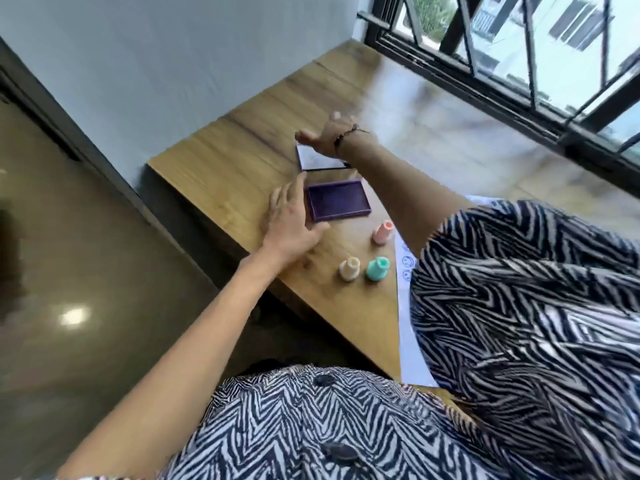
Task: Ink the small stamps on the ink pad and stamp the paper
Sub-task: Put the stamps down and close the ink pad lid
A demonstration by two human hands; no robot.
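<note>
Ink pad [338,201] lies open mid-bench [221,168]; three light, rigid stamps [377,268] stand at its six o'clock: pinch their narrow necks. Your left hand [291,216] steadies the pad, fingers spread; right hand [325,138] holds the lid [318,160] at twelve.

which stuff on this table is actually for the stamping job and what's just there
For the job:
- purple ink pad, open, with its lid raised under the right hand
- pink stamp, cream stamp, teal stamp
- paper, already bearing smiley prints
- left hand, beside the pad

Just there:
- wooden table
- barred window
- bracelet
</note>
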